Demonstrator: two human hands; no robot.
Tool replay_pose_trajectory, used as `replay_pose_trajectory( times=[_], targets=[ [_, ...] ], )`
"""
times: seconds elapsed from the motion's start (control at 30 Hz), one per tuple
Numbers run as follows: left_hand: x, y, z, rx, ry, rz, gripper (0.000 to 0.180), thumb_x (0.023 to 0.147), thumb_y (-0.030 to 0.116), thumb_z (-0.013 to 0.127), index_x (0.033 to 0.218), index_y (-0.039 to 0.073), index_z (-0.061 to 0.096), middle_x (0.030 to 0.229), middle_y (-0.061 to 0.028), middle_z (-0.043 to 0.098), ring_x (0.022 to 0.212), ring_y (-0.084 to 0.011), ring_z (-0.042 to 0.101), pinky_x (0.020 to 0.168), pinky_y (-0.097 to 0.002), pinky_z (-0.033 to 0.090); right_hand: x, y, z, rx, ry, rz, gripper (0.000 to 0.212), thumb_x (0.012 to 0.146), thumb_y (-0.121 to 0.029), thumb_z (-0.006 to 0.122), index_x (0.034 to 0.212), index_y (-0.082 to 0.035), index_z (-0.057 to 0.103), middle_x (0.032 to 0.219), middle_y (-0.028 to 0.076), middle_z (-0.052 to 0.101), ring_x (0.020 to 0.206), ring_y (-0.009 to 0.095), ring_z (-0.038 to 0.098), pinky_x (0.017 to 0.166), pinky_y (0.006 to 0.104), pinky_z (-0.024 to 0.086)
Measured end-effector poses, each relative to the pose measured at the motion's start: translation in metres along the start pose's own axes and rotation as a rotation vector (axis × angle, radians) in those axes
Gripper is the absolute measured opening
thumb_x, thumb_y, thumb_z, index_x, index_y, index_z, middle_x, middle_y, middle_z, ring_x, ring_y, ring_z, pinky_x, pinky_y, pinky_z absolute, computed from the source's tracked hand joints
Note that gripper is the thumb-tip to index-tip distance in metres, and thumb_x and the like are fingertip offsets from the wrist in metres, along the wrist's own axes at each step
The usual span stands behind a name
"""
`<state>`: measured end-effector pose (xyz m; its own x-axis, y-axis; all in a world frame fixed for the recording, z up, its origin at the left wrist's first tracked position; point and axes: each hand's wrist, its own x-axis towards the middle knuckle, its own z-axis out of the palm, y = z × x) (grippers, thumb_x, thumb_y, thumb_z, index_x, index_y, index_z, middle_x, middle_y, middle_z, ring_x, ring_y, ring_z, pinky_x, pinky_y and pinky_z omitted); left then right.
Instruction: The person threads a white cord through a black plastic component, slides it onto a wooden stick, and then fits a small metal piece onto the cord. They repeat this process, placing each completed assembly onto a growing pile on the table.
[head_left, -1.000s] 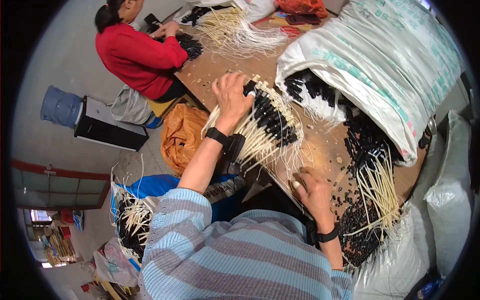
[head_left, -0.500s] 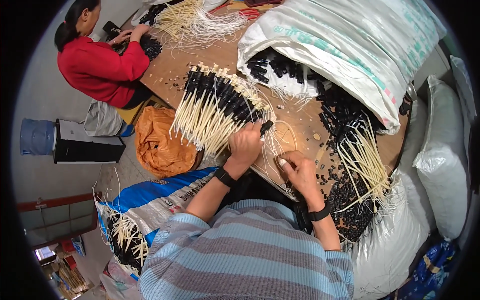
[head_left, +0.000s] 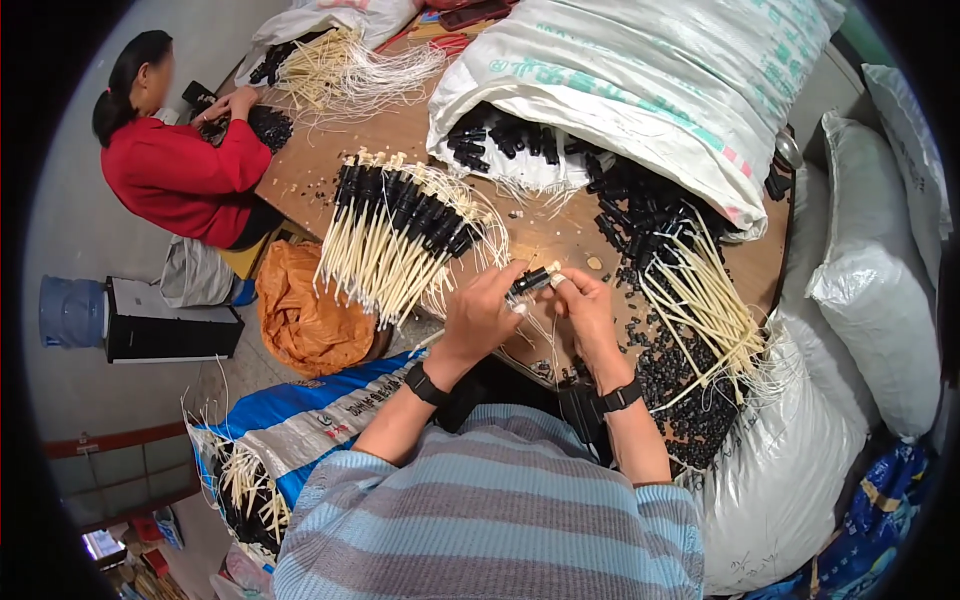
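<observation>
Over the near edge of the table, my left hand [head_left: 478, 320] is closed around a black plastic tube [head_left: 530, 283] with a cream tip. My right hand [head_left: 592, 318] pinches that cream tip [head_left: 555, 269] between thumb and fingers. Thin white cord [head_left: 553, 335] hangs below the two hands. A cream stick end pokes out beside my left palm. Just beyond my left hand lies a fanned row of black tubes with cream sticks [head_left: 395, 225] and white cords. To the right of my right hand rest loose cream sticks [head_left: 705, 310] and a spread of small black parts [head_left: 690, 390].
A large white woven sack [head_left: 620, 85] spills black tubes [head_left: 625, 205] onto the wooden table [head_left: 330, 140]. At the far left, a person in red [head_left: 185, 170] handles black parts. An orange bag [head_left: 310, 310] and a blue-white sack [head_left: 330, 420] stand left; stuffed white sacks [head_left: 880, 300] stand right.
My right hand has risen from the hanging cord to the tube's cream tip. The tube in my left hand now tilts toward my right hand. The whole view has shifted slightly.
</observation>
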<state>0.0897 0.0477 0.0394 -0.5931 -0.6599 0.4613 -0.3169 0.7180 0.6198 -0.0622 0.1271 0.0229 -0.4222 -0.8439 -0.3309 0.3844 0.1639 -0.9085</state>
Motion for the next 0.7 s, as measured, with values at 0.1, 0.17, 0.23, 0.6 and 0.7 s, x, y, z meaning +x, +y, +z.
replay_pose_trajectory(
  times=[0.1,0.17,0.23,0.6,0.7],
  targets=[
    [-0.001,0.004,-0.006,0.010,-0.130,-0.073,0.041,0.072,0.008,0.067,0.113,0.008,0.065,0.081,-0.0136,0.063,0.073,-0.0328,0.063,0.062,-0.0394,0.049,-0.006,0.003,-0.001,-0.312,0.103,-0.112,0.011,0.089,-0.009,0.060,0.092,-0.002,0.067,0.074,0.001,0.066,0.056,0.008,0.052,0.051,0.0224,0.040],
    [-0.002,-0.003,-0.007,0.069,-0.070,-0.108,0.034,0.073,0.011,0.065,0.108,0.007,0.065,0.082,-0.0149,0.062,0.071,-0.0354,0.061,0.063,-0.0426,0.049,-0.014,0.004,0.004,-0.602,0.197,-0.225,0.010,0.086,-0.009,0.062,0.092,-0.002,0.067,0.073,0.001,0.066,0.057,0.010,0.054,0.052,0.0246,0.041],
    [-0.002,-0.003,-0.009,0.072,-0.051,-0.135,0.033,0.072,0.012,0.066,0.105,0.008,0.066,0.080,-0.0145,0.061,0.070,-0.0354,0.061,0.061,-0.0424,0.048,-0.022,0.008,0.012,-0.987,0.252,-0.940,0.013,0.081,-0.008,0.066,0.093,-0.003,0.067,0.071,0.000,0.063,0.059,0.011,0.055,0.052,0.0274,0.042],
    [0.048,-0.060,-0.084,0.323,0.264,-0.280,0.035,0.076,0.007,0.066,0.110,0.002,0.061,0.090,-0.0170,0.061,0.079,-0.0344,0.060,0.070,-0.0424,0.047,-0.057,-0.010,0.020,-0.791,-0.290,-0.659,0.032,0.081,-0.014,0.070,0.110,-0.001,0.065,0.096,0.014,0.067,0.084,0.026,0.066,0.072,0.0339,0.052],
    [0.050,-0.094,-0.090,0.418,0.251,-0.271,0.051,0.075,0.005,0.066,0.124,0.004,0.054,0.112,-0.0191,0.057,0.103,-0.0379,0.053,0.088,-0.0440,0.044,-0.069,-0.007,0.028,-0.887,-0.400,-0.479,0.034,0.080,-0.017,0.070,0.110,-0.002,0.065,0.105,0.017,0.065,0.093,0.036,0.063,0.078,0.0396,0.052]
  ],
)
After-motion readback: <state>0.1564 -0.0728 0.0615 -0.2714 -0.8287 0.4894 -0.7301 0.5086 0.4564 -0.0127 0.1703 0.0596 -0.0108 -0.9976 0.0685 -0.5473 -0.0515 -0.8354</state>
